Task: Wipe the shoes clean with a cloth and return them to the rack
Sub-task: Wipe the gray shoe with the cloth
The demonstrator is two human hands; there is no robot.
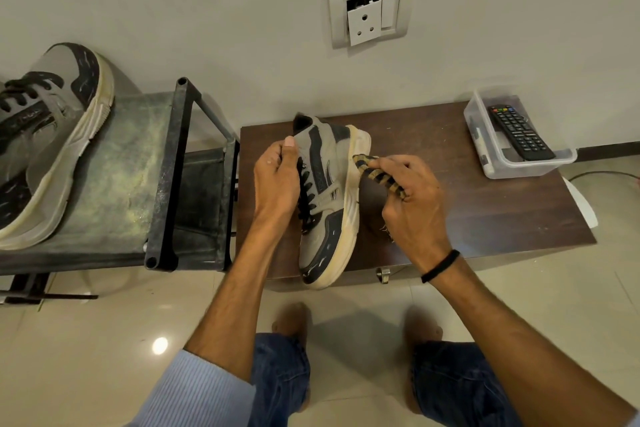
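**Knees (280,367) beneath a shoe that could slip**

Jeans-clad knees fill six o'clock, over pale floor tiles. Just beyond them, at centre, the shoe (329,198) stands tipped on its side on the table (485,211), with its toe jutting past the near edge. The left grip (275,180) grasps it at the collar and laces. The right grip (415,204) pinches a bunched striped cloth (375,170), whose tip touches the sole's rim.

Only the heel end is steadied, so a hard rub could pivot the toe off the edge. The wadded cloth may also smear dirt rather than lift it.

Farther off, at nine o'clock, the second shoe (45,149) sits on the rack (166,166). At two o'clock a box (485,156) holding a remote (521,132) looks safely apart.
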